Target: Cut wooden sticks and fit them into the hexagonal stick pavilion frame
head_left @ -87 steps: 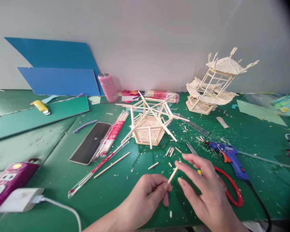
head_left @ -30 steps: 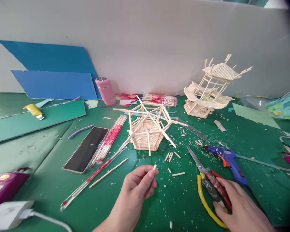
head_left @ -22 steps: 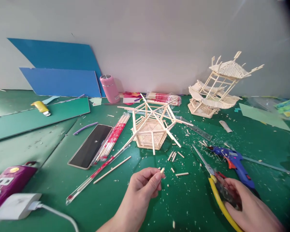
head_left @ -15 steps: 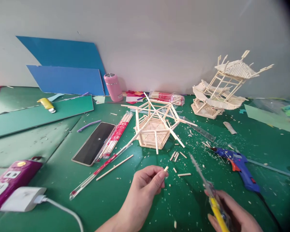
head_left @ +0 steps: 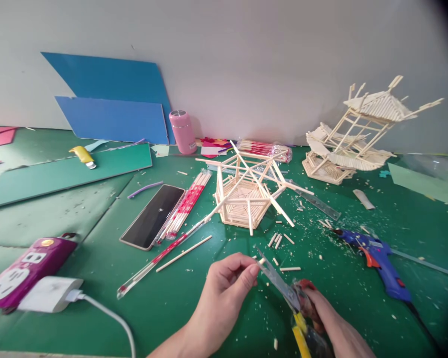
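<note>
My left hand point(head_left: 227, 293) pinches a short piece of wooden stick point(head_left: 262, 261) between thumb and fingertips. My right hand point(head_left: 330, 318) grips a yellow-handled cutting tool point(head_left: 280, 286). Its long grey blade points up and left and lies at the stick piece; whether it cuts into it I cannot tell. Clear plastic and my fingers hide part of the handle. Several short cut sticks point(head_left: 278, 241) lie just beyond my hands. Behind them stands a six-sided stick frame point(head_left: 246, 201) with a slatted base and sticks jutting outward.
A blue glue gun point(head_left: 381, 258) lies at the right, before a tilted stick pavilion model point(head_left: 366, 134). A phone point(head_left: 153, 216), bagged sticks point(head_left: 188, 204) and a long loose stick point(head_left: 184, 253) lie left of the frame. Nearer are a white charger point(head_left: 50, 294) and its cable point(head_left: 112, 313).
My right hand has brought the cutting tool left, so its blade is now at the stick piece. My left hand still pinches that piece. The view has shifted slightly left.
</note>
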Available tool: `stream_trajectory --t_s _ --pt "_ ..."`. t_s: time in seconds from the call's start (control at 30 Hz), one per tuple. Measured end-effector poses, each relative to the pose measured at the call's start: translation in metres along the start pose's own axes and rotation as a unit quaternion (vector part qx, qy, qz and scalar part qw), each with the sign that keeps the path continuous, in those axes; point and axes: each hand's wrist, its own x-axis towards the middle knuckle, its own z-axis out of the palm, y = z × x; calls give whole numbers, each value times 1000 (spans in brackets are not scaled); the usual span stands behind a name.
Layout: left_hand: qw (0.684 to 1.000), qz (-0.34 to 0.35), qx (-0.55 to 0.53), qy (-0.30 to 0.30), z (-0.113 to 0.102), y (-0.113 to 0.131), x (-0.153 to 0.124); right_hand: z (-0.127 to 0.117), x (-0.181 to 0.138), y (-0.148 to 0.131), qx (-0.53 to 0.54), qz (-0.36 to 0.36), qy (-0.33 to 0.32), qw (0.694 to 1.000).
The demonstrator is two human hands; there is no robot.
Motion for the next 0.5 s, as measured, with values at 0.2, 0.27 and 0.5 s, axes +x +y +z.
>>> stream_trajectory --t_s 0.2,0.27,0.5 --pt "998 45 28 -26 -1 -5 1 -7 2 -16 17 29 24 999" --pt "996 59 52 -31 -2 -6 1 -6 4 -18 16 40 32 999" --pt "990 96 100 -33 -5 -9 0 7 3 -14 20 63 54 996"
